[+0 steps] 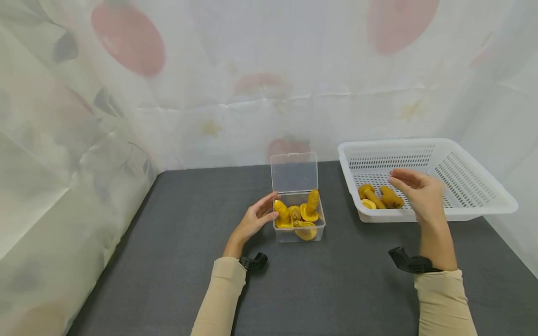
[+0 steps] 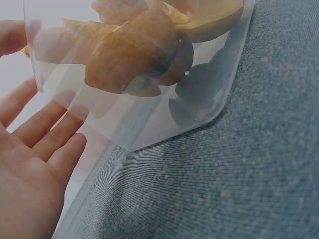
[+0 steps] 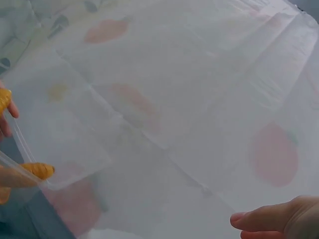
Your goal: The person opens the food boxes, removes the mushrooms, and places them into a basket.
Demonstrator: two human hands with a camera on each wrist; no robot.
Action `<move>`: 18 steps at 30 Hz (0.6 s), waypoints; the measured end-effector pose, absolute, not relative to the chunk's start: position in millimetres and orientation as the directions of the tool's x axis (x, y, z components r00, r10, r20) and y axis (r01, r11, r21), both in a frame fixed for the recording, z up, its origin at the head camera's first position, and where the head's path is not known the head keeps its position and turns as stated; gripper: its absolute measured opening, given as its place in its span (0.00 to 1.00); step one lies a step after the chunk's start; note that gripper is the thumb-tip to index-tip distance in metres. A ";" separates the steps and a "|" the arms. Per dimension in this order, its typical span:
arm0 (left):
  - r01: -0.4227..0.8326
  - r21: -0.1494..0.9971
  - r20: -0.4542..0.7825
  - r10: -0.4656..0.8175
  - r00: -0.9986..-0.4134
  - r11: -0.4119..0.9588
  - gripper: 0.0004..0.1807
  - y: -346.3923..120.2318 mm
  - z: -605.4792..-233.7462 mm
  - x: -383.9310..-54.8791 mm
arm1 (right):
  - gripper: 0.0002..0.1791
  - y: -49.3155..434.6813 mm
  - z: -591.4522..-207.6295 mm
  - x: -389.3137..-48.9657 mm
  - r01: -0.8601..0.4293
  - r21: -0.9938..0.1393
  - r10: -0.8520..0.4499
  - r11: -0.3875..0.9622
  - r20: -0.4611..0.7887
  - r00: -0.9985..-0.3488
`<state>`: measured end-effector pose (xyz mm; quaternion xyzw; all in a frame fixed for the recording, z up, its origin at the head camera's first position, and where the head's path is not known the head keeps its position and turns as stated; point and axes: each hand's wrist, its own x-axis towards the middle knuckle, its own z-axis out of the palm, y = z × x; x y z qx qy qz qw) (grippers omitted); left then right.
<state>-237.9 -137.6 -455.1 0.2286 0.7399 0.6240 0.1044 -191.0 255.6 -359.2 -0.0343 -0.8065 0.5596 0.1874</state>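
Left hand (image 1: pixel 255 219) touching box (image 1: pixel 299 232), basket (image 1: pixel 483 205) apart

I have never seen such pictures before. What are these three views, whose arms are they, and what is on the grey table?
There is no machine here: the arms belong to a person with a small camera on the head and one on each wrist. The wide picture comes from the head camera and looks down at a grey table.

On it stands a clear box with its lid open, holding yellow mushroom pieces. The left hand touches the box's side with relaxed fingers. To the right is a white basket with more pieces. The right hand hovers open over the basket's front edge and holds nothing.

The left wrist picture shows the box from very close. The right wrist picture shows mostly the patterned curtain behind the table.
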 end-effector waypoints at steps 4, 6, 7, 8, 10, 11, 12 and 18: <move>0.208 0.970 0.129 0.465 -0.876 0.123 0.33 -137.8 -455.6 -238.0 | 0.18 245.1 -357.2 -191.0 -0.190 -0.906 0.198 0.379 0.280 -0.939; 0.208 0.970 0.130 0.462 -0.877 0.123 0.33 -138.2 -456.3 -238.3 | 0.19 239.8 -356.2 -191.3 -0.200 -0.901 0.171 0.386 0.283 -0.944; 0.210 0.970 0.131 0.462 -0.877 0.122 0.33 -138.4 -456.6 -238.5 | 0.20 237.2 -355.7 -191.4 -0.207 -0.900 0.159 0.383 0.285 -0.945; 0.211 0.970 0.133 0.460 -0.878 0.121 0.33 -138.5 -456.9 -238.5 | 0.20 234.9 -355.3 -191.7 -0.214 -0.899 0.146 0.383 0.287 -0.947; 0.210 0.971 0.134 0.457 -0.879 0.118 0.33 -138.9 -457.3 -238.7 | 0.21 230.3 -355.0 -192.1 -0.226 -0.903 0.118 0.364 0.286 -0.951; 0.216 0.969 0.140 0.458 -0.878 0.118 0.33 -139.0 -457.3 -238.6 | 0.21 227.8 -354.9 -192.4 -0.230 -0.906 0.106 0.354 0.283 -0.953; 0.218 0.969 0.141 0.459 -0.877 0.117 0.33 -139.1 -457.6 -238.7 | 0.21 225.7 -354.9 -192.5 -0.233 -0.910 0.091 0.343 0.279 -0.956; 0.221 0.970 0.148 0.471 -0.870 0.103 0.34 -138.8 -458.5 -239.6 | 0.22 212.0 -356.6 -191.2 -0.255 -0.910 0.017 0.326 0.275 -0.961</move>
